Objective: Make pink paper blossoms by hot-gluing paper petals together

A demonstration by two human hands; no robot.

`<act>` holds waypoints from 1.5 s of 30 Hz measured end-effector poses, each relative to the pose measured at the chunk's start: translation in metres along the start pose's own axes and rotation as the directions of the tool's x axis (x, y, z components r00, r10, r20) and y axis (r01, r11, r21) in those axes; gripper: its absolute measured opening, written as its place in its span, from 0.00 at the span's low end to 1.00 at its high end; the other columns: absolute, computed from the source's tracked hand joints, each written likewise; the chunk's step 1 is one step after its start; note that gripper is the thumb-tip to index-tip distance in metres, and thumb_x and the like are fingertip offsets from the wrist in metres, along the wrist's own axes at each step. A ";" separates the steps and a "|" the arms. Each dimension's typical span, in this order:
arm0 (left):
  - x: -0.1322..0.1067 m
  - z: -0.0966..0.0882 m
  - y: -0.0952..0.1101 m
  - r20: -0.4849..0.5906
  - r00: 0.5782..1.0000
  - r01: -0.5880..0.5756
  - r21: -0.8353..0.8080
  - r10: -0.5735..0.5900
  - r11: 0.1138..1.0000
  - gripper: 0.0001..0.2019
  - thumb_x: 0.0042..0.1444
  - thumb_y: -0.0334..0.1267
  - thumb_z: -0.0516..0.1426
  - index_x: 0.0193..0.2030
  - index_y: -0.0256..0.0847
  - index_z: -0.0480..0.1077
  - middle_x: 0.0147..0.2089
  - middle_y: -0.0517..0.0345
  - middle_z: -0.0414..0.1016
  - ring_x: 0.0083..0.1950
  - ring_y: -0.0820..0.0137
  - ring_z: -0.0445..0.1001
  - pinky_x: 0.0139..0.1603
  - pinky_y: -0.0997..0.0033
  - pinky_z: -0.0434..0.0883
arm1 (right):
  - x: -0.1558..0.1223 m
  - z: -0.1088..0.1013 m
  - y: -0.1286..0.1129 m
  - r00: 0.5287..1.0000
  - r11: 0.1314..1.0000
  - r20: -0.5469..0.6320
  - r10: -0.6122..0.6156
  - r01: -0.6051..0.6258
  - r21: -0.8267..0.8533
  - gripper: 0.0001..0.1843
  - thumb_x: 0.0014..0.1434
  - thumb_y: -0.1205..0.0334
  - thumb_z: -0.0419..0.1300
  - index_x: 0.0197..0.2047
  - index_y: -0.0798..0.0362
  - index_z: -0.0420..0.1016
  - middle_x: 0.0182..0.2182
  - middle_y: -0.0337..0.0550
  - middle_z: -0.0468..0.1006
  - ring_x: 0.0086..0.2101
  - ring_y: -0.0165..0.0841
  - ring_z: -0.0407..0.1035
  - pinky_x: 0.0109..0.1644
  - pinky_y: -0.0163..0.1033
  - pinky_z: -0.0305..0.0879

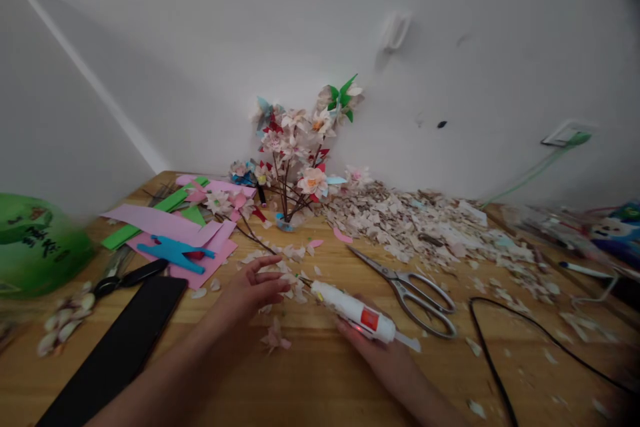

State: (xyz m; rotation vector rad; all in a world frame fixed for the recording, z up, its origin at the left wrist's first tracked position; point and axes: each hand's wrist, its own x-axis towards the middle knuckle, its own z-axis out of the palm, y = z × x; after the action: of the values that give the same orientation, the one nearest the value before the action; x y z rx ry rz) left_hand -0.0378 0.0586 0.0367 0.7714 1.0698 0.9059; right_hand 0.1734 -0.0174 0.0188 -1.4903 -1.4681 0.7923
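My right hand (383, 353) is wrapped round a white glue gun (353, 310) with a red label, its nozzle aimed left at small paper petals (295, 290) on the wooden table (320, 373). My left hand (257, 287) lies beside those petals with fingers stretched out and slightly spread, fingertips touching or just over them. A loose pink paper flower (275, 339) lies between my forearms. Behind, a bouquet of paper flowers on twigs (305, 147) leans against the white wall.
Silver scissors (413, 287) lie open right of the glue gun, next to a black cable (505, 347). A heap of paper scraps (430, 227) fills the back right. Pink, green and blue paper sheets (175, 230), black scissors (127, 278), a black slab (120, 347) and a green container (35, 243) are left.
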 end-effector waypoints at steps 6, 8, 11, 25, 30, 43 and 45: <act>-0.007 0.006 -0.002 0.020 0.977 -0.212 0.086 0.211 0.974 0.25 0.36 0.32 0.66 0.44 0.39 0.65 0.27 0.63 0.76 0.30 0.73 0.75 0.32 0.76 0.68 | 0.002 -0.003 0.005 0.997 0.997 0.015 -0.074 0.073 0.021 0.04 0.49 0.58 0.61 0.28 0.48 0.72 0.25 0.38 0.77 0.26 0.36 0.71 0.30 0.34 0.69; -0.010 0.009 -0.002 0.011 0.944 -0.327 0.167 0.330 0.930 0.25 0.38 0.31 0.65 0.45 0.39 0.64 0.27 0.63 0.77 0.31 0.74 0.74 0.34 0.76 0.68 | 0.002 -0.004 0.006 0.996 0.997 0.022 -0.081 0.081 0.008 0.04 0.50 0.58 0.61 0.30 0.47 0.72 0.26 0.39 0.77 0.27 0.36 0.71 0.29 0.34 0.69; -0.013 0.012 -0.002 0.007 0.925 -0.374 0.205 0.381 0.904 0.24 0.39 0.31 0.64 0.45 0.39 0.64 0.27 0.63 0.76 0.31 0.74 0.73 0.34 0.76 0.67 | 0.001 -0.004 0.006 0.996 0.996 0.029 -0.087 0.088 -0.035 0.05 0.50 0.57 0.60 0.28 0.48 0.72 0.25 0.40 0.77 0.26 0.37 0.71 0.29 0.36 0.69; -0.011 0.010 -0.002 0.022 0.985 -0.173 0.070 0.172 0.982 0.25 0.39 0.35 0.66 0.45 0.38 0.63 0.27 0.62 0.77 0.30 0.74 0.73 0.31 0.77 0.68 | -0.002 -0.001 -0.003 1.000 0.999 -0.019 -0.022 0.022 -0.028 0.07 0.49 0.56 0.60 0.25 0.48 0.73 0.21 0.39 0.76 0.23 0.37 0.70 0.26 0.37 0.69; -0.010 0.009 -0.005 0.037 0.987 -0.158 0.058 0.156 0.986 0.26 0.40 0.36 0.65 0.46 0.38 0.62 0.28 0.62 0.76 0.31 0.73 0.73 0.32 0.75 0.69 | -0.003 0.001 -0.007 0.998 1.000 -0.069 -0.009 0.008 -0.012 0.09 0.48 0.54 0.60 0.22 0.48 0.72 0.19 0.38 0.75 0.22 0.36 0.68 0.24 0.36 0.67; -0.008 0.009 -0.005 0.019 0.991 -0.131 0.032 0.131 0.991 0.26 0.36 0.38 0.67 0.43 0.39 0.63 0.27 0.62 0.76 0.31 0.71 0.74 0.31 0.74 0.68 | -0.004 0.003 -0.002 0.996 1.000 -0.089 -0.014 0.014 -0.009 0.08 0.48 0.55 0.61 0.21 0.46 0.71 0.18 0.37 0.74 0.21 0.36 0.68 0.23 0.37 0.66; -0.008 0.009 -0.003 0.017 0.992 -0.128 0.033 0.127 0.991 0.26 0.35 0.39 0.67 0.42 0.39 0.64 0.26 0.61 0.76 0.31 0.71 0.74 0.31 0.75 0.68 | -0.004 0.003 -0.002 0.996 1.000 -0.089 -0.021 0.021 0.001 0.08 0.48 0.55 0.61 0.21 0.46 0.70 0.18 0.37 0.74 0.21 0.36 0.68 0.23 0.36 0.67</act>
State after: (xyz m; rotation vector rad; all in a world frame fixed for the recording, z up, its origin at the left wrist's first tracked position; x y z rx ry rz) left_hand -0.0298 0.0488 0.0398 0.8816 1.0340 0.9905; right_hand 0.1689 -0.0211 0.0189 -1.4872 -1.4136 0.7057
